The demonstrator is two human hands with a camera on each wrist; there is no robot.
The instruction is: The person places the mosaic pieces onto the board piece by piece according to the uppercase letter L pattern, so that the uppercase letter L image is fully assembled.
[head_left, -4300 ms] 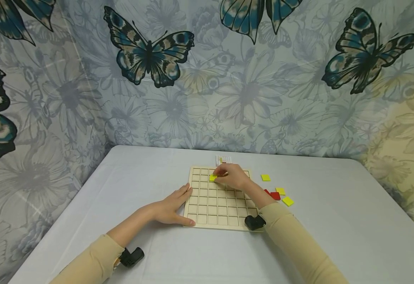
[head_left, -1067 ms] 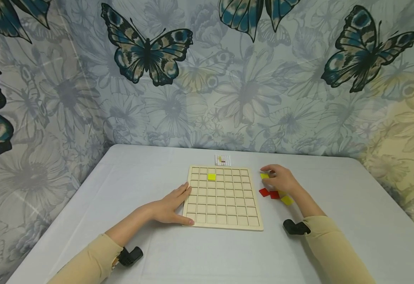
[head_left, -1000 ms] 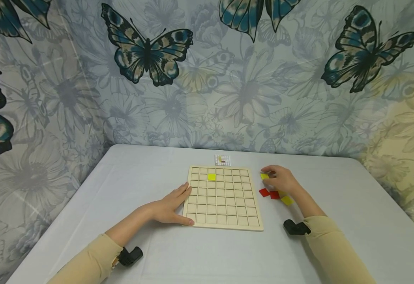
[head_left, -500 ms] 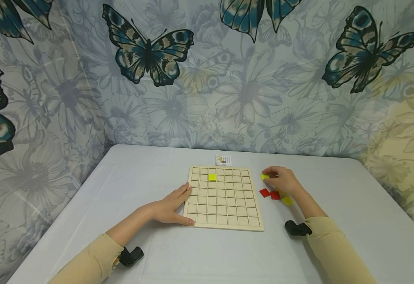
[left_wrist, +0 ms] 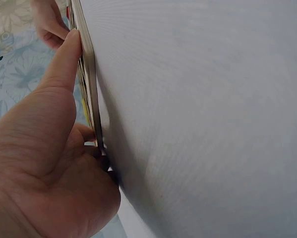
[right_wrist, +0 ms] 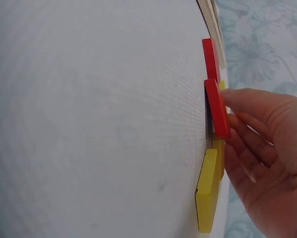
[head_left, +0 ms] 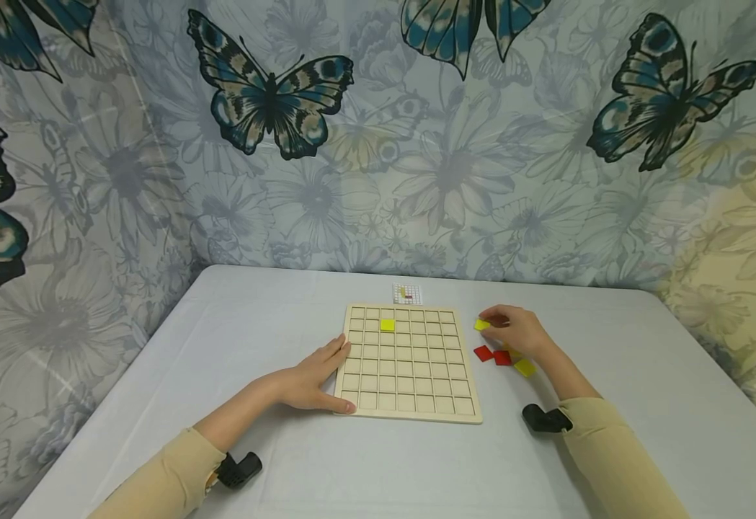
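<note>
A pale wooden grid board lies mid-table, with one yellow square tile seated in a cell of its second row from the back. My left hand rests along the board's left side, fingers spread, thumb on the near left corner; the left wrist view shows the thumb over the board's edge. To the right of the board, my right hand pinches another yellow tile between thumb and fingers. In the right wrist view, a red tile hides that held tile in part.
Two red tiles lie just right of the board, nearer than the right hand. Beside them is a yellow tile, with one more yellow tile partly hidden under the hand. A small printed grid card lies behind the board.
Earlier the right hand was over the board at the seated yellow tile; it has since moved right to a loose yellow tile, which it now pinches. The left hand has stayed put.
</note>
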